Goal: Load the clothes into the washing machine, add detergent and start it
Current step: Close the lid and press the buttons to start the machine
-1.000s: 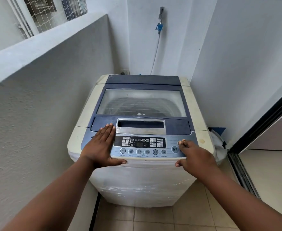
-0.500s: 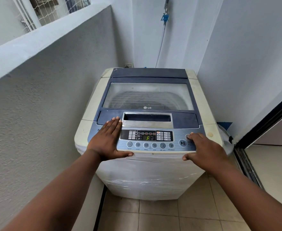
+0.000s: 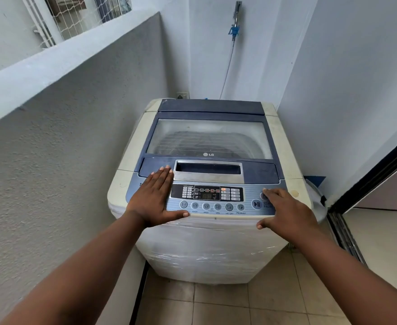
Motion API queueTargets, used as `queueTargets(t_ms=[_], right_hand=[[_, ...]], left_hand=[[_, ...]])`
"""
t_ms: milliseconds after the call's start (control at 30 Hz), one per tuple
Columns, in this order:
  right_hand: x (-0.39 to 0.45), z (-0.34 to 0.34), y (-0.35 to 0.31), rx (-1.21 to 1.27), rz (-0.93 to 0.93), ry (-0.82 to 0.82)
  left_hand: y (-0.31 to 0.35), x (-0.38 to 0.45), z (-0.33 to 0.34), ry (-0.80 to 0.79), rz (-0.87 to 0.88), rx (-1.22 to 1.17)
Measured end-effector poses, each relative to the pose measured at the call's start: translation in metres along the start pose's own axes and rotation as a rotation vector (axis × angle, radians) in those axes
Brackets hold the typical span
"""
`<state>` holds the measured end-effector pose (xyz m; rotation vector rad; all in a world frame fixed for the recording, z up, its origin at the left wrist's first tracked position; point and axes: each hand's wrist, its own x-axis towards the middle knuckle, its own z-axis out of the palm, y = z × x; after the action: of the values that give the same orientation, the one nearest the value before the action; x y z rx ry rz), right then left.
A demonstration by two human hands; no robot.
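A white top-loading washing machine (image 3: pixel 211 249) stands in a narrow corner with its blue-framed glass lid (image 3: pixel 209 137) down. Dark clothes (image 3: pixel 202 147) show dimly through the glass. Its control panel (image 3: pixel 212 200) has a lit display and a row of round buttons. My left hand (image 3: pixel 154 198) lies flat, fingers together, on the panel's left end. My right hand (image 3: pixel 286 211) rests on the panel's right end, with a fingertip on a round button above the start/pause button (image 3: pixel 256 204).
A rough grey half-wall (image 3: pixel 64 141) runs close along the left. White walls close in behind and to the right. A hose (image 3: pixel 229 64) hangs from a wall tap. A sliding door track (image 3: pixel 342 233) lies at right, with beige floor tiles (image 3: pixel 218 303) below.
The display has lit up and changed its reading. Both hands stay in the same places on the panel; my head has shifted slightly, so the machine sits differently in view.
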<state>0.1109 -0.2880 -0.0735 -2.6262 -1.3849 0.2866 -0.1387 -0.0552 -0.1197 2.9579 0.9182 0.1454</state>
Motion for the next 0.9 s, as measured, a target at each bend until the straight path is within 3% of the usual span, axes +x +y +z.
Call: queueTargets(t_ms=[300,433,600,900], right_hand=[[-0.021,0.032,-0.036,-0.130,0.028,-0.005],[-0.036,0.063,-0.088,-0.159,-0.255,0.139],[-0.039,0.085,-0.128,-0.173,-0.464,0.106],[-0.036,0.093,-0.132,-0.219,-0.216,0.069]], left_hand=[[0.024,-0.022,0.010,0.010,-0.149,0.006],[0.013,-0.015,0.003,-0.011,-0.033,0.083],[-0.016,-0.006,-0.003,-0.056,0.141,0.135],[-0.026,-0.005,0.004,0.033,0.158,0.068]])
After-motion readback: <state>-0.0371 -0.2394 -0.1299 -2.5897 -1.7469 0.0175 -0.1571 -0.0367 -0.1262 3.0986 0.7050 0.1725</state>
